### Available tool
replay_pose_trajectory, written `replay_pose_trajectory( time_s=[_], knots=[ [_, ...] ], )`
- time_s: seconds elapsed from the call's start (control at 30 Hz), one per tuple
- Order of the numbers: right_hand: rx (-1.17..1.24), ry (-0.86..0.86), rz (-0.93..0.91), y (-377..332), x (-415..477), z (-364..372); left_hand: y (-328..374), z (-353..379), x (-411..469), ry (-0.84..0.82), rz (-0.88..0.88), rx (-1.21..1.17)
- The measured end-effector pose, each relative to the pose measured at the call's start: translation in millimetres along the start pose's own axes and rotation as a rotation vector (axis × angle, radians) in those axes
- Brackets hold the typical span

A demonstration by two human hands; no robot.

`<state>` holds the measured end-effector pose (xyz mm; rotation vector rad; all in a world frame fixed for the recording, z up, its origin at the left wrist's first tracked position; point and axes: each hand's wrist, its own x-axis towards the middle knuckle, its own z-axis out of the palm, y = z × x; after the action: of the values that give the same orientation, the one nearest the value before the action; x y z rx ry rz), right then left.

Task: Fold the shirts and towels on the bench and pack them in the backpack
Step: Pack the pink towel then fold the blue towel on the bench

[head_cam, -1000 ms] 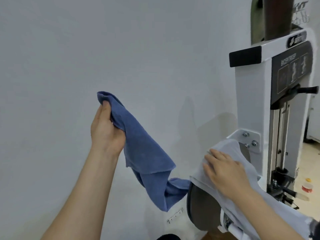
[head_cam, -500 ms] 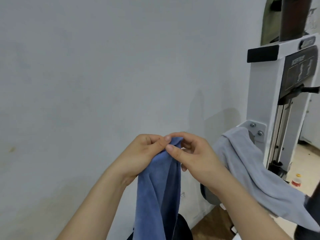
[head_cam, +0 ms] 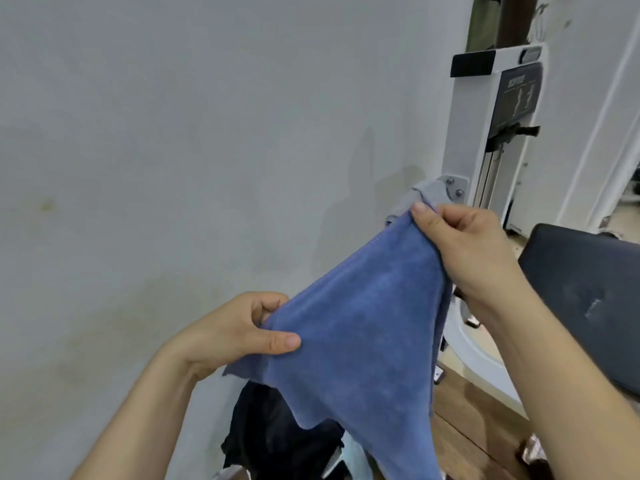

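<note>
Left hand (head_cam: 239,336): at the lower left edge of the blue towel (head_cam: 356,341). The thumb lies flat on the towel's front face and the fingers are curled behind the cloth, so it pinches that edge.

Right hand (head_cam: 467,251): at the towel's upper right corner, higher and farther out than the left hand. The thumb tip sits on top of the corner with the fingers curled in beneath, so the corner is pinched.

Towel: held in the air between both hands. The stitched hem runs taut from the left-hand grip up to the right-hand grip. Below the hem the cloth hangs in loose folds, and the lowest part passes out of the bottom of the view. A short flap sticks out to the left, under the left thumb.

Backpack (head_cam: 277,434): black, directly beneath the towel's hanging part and partly covered by it. Cannot tell whether it is open.

Wooden floor (head_cam: 481,427): below and right of the towel.

White curved frame (head_cam: 485,372): low, just right of the towel's right edge.

Bench pad (head_cam: 581,299): dark, right of the towel, beyond the right forearm.

Grey garment (head_cam: 427,194): just behind the towel's upper corner, draped beside a bolted bracket. Cannot tell if it is a shirt or a towel.

White gym machine (head_cam: 464,133): upright, behind and above the towel's upper corner. It has a dark panel with a black lever.

Wall (head_cam: 173,133): pale, behind the towel and to its left.
</note>
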<state>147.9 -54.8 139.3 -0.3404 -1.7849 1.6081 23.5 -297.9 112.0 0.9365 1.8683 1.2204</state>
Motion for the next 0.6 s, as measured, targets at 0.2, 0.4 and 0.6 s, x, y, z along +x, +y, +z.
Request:
replay_pose_trajectory(
  time_s=[0.2,0.4,0.6],
  knots=[
    [0.126,0.051,0.347,-1.3,-49.5,-55.5,-1.2,24.6,10.1,0.150,0.173,-0.313],
    [-0.623,0.136,0.116,-6.0,-98.1,-131.3,78.8,117.2,40.3,0.122,0.397,0.019],
    [-0.310,-0.151,0.142,-17.3,-139.5,-179.3,123.2,261.1,77.5,-0.061,0.520,0.177]
  ],
)
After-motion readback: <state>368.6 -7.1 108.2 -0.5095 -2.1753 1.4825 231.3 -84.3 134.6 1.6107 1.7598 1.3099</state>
